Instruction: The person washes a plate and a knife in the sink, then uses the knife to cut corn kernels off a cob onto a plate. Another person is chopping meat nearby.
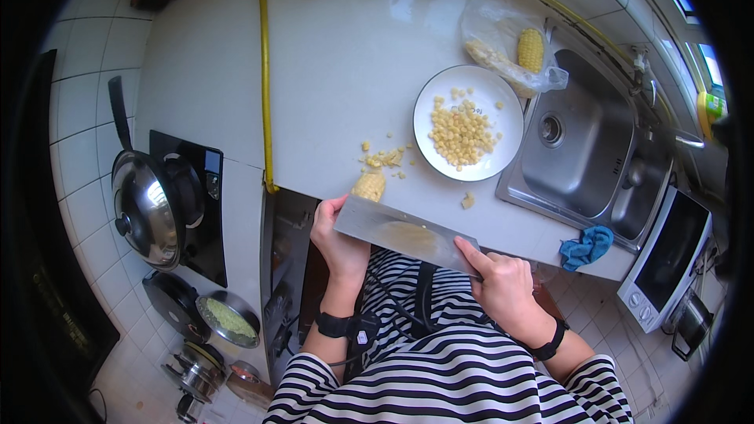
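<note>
My right hand (503,285) grips a broad steel cleaver (406,232), its forefinger stretched along the blade. Behind the blade's far end, my left hand (339,241) holds a piece of corn cob (369,185) upright at the counter's front edge; the blade hides its lower part and some of my fingers. Loose kernels and scraps (383,158) lie just beyond the cob. To the right, a white plate (427,144) with a dark rim carries a heap of corn kernels (462,132). One more scrap (468,200) rests on the counter below the plate.
A clear plastic bag (486,23) with corn cobs (531,50) lies beside the steel sink (580,159). A blue cloth (586,247) hangs at the counter edge. A yellow gas hose (266,82) crosses the counter. On the left, a lidded wok (147,209) stands on a black hob (209,235).
</note>
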The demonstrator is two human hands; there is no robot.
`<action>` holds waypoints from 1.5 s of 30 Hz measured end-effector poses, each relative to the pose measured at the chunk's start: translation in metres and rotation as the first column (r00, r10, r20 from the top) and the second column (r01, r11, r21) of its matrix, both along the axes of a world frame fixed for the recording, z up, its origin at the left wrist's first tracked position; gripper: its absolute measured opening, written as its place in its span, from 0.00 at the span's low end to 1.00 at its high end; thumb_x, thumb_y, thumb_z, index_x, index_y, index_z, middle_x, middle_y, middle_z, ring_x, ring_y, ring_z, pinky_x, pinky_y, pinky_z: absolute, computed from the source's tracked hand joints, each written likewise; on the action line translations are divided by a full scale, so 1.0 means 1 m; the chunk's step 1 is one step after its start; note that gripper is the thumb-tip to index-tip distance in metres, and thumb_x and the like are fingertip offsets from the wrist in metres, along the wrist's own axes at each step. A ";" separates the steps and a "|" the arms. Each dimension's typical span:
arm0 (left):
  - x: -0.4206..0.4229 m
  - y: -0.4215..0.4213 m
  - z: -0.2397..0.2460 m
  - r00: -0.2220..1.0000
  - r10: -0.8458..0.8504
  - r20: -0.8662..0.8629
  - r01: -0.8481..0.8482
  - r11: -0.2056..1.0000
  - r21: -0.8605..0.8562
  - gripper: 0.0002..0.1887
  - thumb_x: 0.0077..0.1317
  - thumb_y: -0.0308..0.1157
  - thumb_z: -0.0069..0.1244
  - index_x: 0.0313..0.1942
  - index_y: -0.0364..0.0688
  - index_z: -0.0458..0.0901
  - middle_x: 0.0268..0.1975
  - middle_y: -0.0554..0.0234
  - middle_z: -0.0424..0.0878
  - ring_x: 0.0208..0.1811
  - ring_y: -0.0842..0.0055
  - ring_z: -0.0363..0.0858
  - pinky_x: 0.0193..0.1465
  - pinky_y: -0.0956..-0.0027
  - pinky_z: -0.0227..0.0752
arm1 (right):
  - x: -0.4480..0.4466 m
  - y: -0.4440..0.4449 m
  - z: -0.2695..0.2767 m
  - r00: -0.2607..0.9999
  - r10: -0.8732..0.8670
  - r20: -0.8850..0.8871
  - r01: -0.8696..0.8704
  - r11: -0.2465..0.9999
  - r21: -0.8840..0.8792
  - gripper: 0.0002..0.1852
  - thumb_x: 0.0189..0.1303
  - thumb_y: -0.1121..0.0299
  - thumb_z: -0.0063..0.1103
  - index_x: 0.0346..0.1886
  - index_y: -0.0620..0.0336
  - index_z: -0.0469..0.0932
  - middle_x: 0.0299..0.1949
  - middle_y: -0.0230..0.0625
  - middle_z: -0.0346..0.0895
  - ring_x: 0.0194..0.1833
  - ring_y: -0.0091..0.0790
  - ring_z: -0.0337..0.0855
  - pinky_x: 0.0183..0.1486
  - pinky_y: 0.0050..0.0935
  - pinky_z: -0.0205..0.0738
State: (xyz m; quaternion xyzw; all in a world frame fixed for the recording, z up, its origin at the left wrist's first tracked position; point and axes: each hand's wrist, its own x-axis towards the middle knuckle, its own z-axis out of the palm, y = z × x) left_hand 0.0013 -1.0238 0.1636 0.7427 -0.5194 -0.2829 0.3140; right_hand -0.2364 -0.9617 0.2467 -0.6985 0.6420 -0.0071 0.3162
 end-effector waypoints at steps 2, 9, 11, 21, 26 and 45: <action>-0.003 -0.002 0.004 0.998 -0.038 0.059 0.039 0.999 -0.007 0.09 0.58 0.23 0.63 0.38 0.33 0.83 0.36 0.54 0.86 0.37 0.70 0.85 0.44 0.70 0.76 | 0.000 -0.001 0.001 1.000 0.004 -0.008 -0.004 1.000 0.012 0.27 0.57 0.70 0.65 0.63 0.43 0.81 0.18 0.36 0.76 0.18 0.40 0.79 0.21 0.40 0.73; -0.005 -0.002 0.006 0.999 -0.020 0.047 0.020 1.000 -0.012 0.08 0.57 0.22 0.62 0.36 0.33 0.82 0.32 0.53 0.84 0.36 0.67 0.85 0.41 0.69 0.75 | -0.004 -0.009 0.019 1.000 0.012 -0.008 -0.011 0.989 0.145 0.30 0.56 0.74 0.64 0.65 0.45 0.79 0.20 0.39 0.78 0.21 0.43 0.80 0.26 0.40 0.75; -0.002 -0.002 0.003 0.998 -0.026 0.051 0.026 1.000 0.001 0.09 0.56 0.23 0.63 0.36 0.33 0.82 0.33 0.52 0.84 0.36 0.64 0.85 0.41 0.68 0.76 | -0.003 -0.009 0.019 0.999 0.025 -0.022 -0.021 0.988 0.156 0.30 0.56 0.75 0.63 0.65 0.45 0.79 0.20 0.39 0.78 0.21 0.43 0.81 0.26 0.41 0.75; -0.003 -0.002 -0.002 0.996 -0.069 0.064 0.075 0.993 -0.097 0.17 0.47 0.23 0.68 0.38 0.32 0.84 0.36 0.48 0.85 0.39 0.52 0.86 0.42 0.60 0.79 | 0.013 -0.019 -0.003 0.997 0.062 -0.041 -0.057 0.992 0.110 0.31 0.55 0.71 0.61 0.66 0.47 0.77 0.21 0.38 0.79 0.22 0.43 0.82 0.26 0.43 0.76; -0.003 -0.003 0.002 0.995 -0.074 0.067 0.076 0.997 -0.033 0.18 0.47 0.23 0.69 0.39 0.32 0.84 0.37 0.48 0.86 0.39 0.53 0.87 0.43 0.60 0.79 | 0.009 -0.019 0.004 0.996 0.076 -0.047 -0.068 0.986 0.150 0.31 0.55 0.72 0.59 0.66 0.48 0.77 0.22 0.40 0.80 0.23 0.43 0.83 0.27 0.42 0.78; -0.003 -0.005 -0.003 0.995 -0.071 0.071 0.076 0.994 -0.075 0.19 0.48 0.24 0.70 0.41 0.29 0.85 0.37 0.49 0.90 0.39 0.67 0.90 0.44 0.66 0.80 | 0.023 -0.033 -0.008 0.986 0.116 -0.122 -0.097 0.983 0.154 0.31 0.57 0.72 0.55 0.68 0.52 0.75 0.24 0.42 0.82 0.24 0.43 0.85 0.26 0.41 0.79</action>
